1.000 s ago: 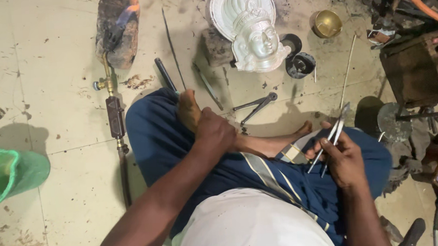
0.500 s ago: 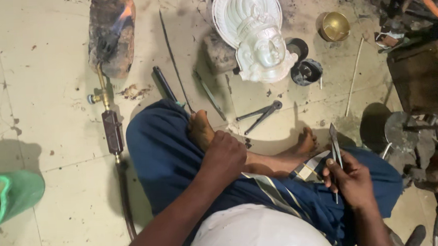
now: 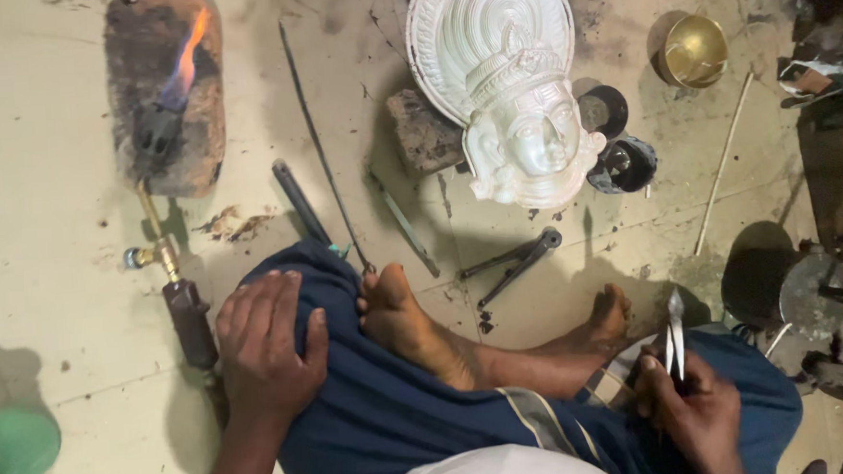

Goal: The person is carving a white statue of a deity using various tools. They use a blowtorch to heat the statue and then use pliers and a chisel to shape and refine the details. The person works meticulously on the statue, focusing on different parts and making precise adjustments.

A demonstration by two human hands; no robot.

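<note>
While a green plastic tub (image 3: 10,456) sits at the far left edge of the pale tiled floor (image 3: 44,189), a brass-necked gas torch with a dark handle (image 3: 168,269) lies beside it, its orange and blue flame (image 3: 186,62) burning against a scorched brown firebrick (image 3: 163,164). Just right of the torch handle, the left hand (image 3: 269,346) lies flat, fingers spread and holding nothing, on the dark blue cloth (image 3: 383,412) over the person's bent knee, close to the bare foot (image 3: 407,319). Past it on the floor lie a thin black rod (image 3: 315,137), a dark flat file (image 3: 403,223) and a pair of black tongs (image 3: 519,261). Above these rests a silver-white embossed metal face with a fan-shaped crown (image 3: 510,98), leaning on a rough stone block (image 3: 423,131); a brass bowl (image 3: 693,52) stands further right. Lowest on the right, the right hand (image 3: 695,410) has its fingers closed round slim steel tweezers (image 3: 675,334), tips pointing up and nearly together; whether anything is pinched there is too small to tell. I judge this a pause between heating steps: tool readied, flame lit, workpiece untouched. The next move would call for a steady reach across to the flame without brushing the cloth
</note>
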